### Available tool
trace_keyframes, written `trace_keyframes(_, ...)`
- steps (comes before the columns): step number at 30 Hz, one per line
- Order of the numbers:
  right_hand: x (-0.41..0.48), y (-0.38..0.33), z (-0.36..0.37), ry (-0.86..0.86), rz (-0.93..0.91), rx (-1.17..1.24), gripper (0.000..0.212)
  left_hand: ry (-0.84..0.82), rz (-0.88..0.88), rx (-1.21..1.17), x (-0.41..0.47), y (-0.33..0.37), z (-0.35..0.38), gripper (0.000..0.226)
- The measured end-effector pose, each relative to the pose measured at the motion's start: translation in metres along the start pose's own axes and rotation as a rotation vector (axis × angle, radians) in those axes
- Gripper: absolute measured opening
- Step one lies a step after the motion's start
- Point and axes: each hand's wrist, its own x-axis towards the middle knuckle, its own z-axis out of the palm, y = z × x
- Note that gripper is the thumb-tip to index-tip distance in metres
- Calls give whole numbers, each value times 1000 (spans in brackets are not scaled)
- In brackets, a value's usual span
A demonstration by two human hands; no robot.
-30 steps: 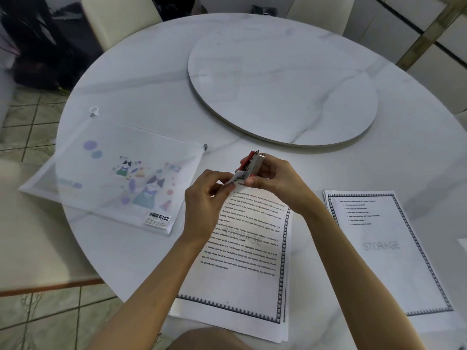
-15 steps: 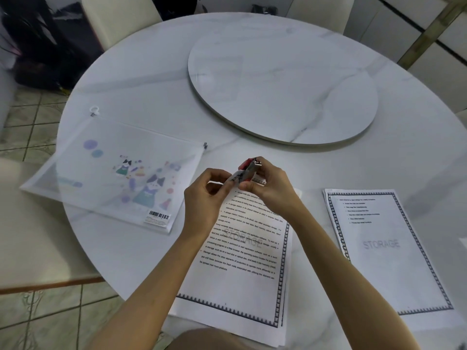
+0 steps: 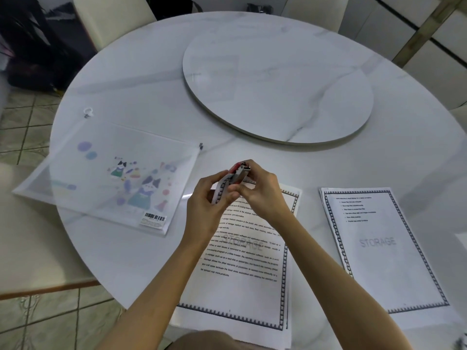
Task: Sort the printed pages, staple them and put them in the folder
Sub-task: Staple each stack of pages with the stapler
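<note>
While both wrists hover over the pages (image 3: 242, 261), the left hand (image 3: 209, 198) and right hand (image 3: 260, 193) fingers pinch the stapler (image 3: 233, 179).

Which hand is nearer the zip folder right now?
Left. The left hand hangs just right of the zip folder, near its right edge, pinching the stapler. The right hand grips the stapler too, but lies farther right, above the middle stack of pages.
</note>
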Motion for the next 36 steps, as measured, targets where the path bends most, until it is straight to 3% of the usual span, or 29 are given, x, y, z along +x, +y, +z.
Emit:
trace_keyframes(11, -10, 1, -1, 34, 0, 39, 25, -35, 24, -34, -1, -2, 3, 36)
trace_keyframes(23, -2, 9, -19, -195, 88, 52, 30, -144, 12, 54, 1, -12, -9, 43)
trace_keyframes(32, -8, 23, -32, 63, 87, 179, 26, -4, 12, 225, 4, -23, -13, 8)
trace_keyframes(36, -26, 49, -32, 184, 161, -25, 26, 28, 6, 244, 7, -26, -15, 7)
